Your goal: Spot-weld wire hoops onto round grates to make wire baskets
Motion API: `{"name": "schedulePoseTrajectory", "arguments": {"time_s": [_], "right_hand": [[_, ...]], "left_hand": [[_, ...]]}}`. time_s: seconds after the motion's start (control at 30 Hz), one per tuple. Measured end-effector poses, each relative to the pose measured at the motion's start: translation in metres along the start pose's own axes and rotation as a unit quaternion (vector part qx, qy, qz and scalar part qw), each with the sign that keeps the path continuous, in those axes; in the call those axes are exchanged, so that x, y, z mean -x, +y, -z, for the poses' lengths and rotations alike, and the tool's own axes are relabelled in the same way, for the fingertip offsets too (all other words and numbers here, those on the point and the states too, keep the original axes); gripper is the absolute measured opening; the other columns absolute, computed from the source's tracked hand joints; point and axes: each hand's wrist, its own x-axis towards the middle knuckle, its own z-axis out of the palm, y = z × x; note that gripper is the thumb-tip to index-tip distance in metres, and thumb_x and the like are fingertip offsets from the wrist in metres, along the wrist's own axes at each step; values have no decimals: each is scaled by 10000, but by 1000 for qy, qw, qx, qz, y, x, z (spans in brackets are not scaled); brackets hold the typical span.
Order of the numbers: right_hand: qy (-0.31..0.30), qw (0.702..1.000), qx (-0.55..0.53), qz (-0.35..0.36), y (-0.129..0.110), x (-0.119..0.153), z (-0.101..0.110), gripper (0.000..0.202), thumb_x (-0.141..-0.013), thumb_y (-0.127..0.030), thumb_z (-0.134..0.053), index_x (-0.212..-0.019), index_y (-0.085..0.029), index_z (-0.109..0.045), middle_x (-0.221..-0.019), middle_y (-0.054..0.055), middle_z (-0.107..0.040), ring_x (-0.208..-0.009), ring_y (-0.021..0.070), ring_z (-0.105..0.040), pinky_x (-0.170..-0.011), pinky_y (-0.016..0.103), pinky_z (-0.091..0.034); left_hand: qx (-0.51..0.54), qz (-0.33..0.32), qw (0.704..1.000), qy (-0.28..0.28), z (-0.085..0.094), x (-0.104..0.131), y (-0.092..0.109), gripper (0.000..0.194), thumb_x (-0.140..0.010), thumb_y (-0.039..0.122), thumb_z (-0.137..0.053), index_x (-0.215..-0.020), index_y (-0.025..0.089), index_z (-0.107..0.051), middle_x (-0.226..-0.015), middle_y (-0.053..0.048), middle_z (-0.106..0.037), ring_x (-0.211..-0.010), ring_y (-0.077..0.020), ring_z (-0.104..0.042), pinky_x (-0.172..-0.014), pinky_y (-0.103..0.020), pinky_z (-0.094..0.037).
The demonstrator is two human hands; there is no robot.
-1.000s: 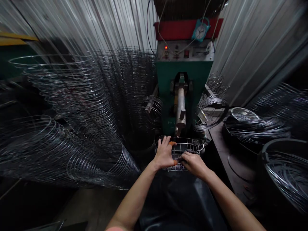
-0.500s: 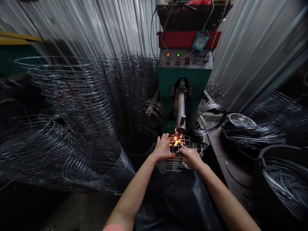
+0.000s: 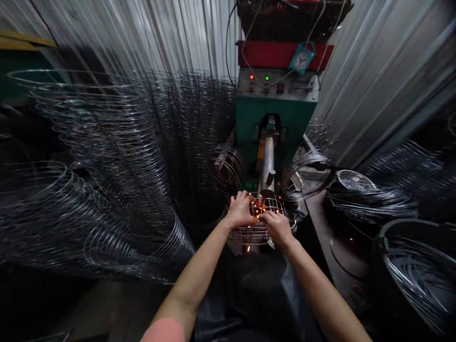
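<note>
A round wire basket of crossed metal wires sits under the electrode arm of a green spot welder. Orange sparks scatter around the electrode tip, between my hands. My left hand grips the basket's left side, fingers curled over the wires near the tip. My right hand is closed at the basket's near right, thumb and fingers pinched on the wire. The fingertips of both hands come close together just in front of the tip. Exactly which wires each hand holds is partly hidden.
Tall stacks of wire rings fill the left side. At right, coiled wire lies beside a black tub holding more wire. A teal clock hangs on the welder's red top. A black apron covers my lap.
The bright burst of sparks at the tip has broken into scattered glowing specks, some falling below the basket. The camera view has shifted slightly; both hands stay on the basket.
</note>
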Motion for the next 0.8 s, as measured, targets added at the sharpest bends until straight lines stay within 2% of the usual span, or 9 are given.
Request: {"name": "schedulePoseTrajectory", "arguments": {"time_s": [0.1, 0.23, 0.37, 0.6, 0.7, 0.8], "right_hand": [[56, 998, -41, 7, -2, 11, -2, 196, -858, -167, -531, -1015, -192, -645, -972, 70, -664, -820, 177, -621, -688, 264, -451], [119, 982, -146, -21, -8, 45, -3, 252, -893, -221, -468, -1106, -194, -600, -1026, 87, -632, -911, 186, -607, -789, 291, -488], [97, 974, -199, -49, -5, 78, -6, 229, -898, -228, -441, -1021, -229, -633, -958, 57, -646, -848, 172, -623, -757, 286, -512], [86, 972, -192, -105, 13, 118, -6, 225, -888, -283, -449, -966, -235, -654, -925, 65, -664, -794, 193, -636, -707, 312, -523], [85, 972, -173, -136, 14, 150, 2, 215, -880, -303, -462, -964, -251, -654, -919, 54, -668, -795, 192, -634, -692, 304, -522], [77, 971, -150, -171, 9, 194, 22, 200, -870, -296, -482, -974, -265, -649, -910, 40, -671, -793, 185, -629, -688, 294, -518]], "left_hand": [[-12, 5, 1000, 9, -4, 3, 0, 656, -523, 354, -734, -1123, 208, -512, -1289, -121, -390, -1254, -340, -318, -1030, -551, -227], [-25, 15, 1000, 8, -8, -1, -2, 748, -505, 355, -756, -1179, 191, -475, -1392, -157, -275, -1321, -373, -200, -1053, -577, -136], [-25, 43, 999, 14, -5, -16, -5, 727, -499, 373, -762, -1154, 197, -498, -1335, -143, -347, -1285, -350, -266, -1031, -569, -201], [-19, 70, 997, 25, -4, -28, -7, 639, -522, 383, -739, -1095, 197, -529, -1176, -107, -457, -1160, -303, -396, -975, -519, -304], [-21, 72, 997, 14, -1, -30, -6, 608, -545, 405, -727, -1080, 193, -533, -1185, -112, -464, -1174, -306, -391, -982, -520, -293], [-5, 79, 997, 6, 4, -27, -3, 649, -559, 438, -726, -1110, 171, -510, -1255, -157, -436, -1233, -349, -338, -1004, -556, -246]]}}
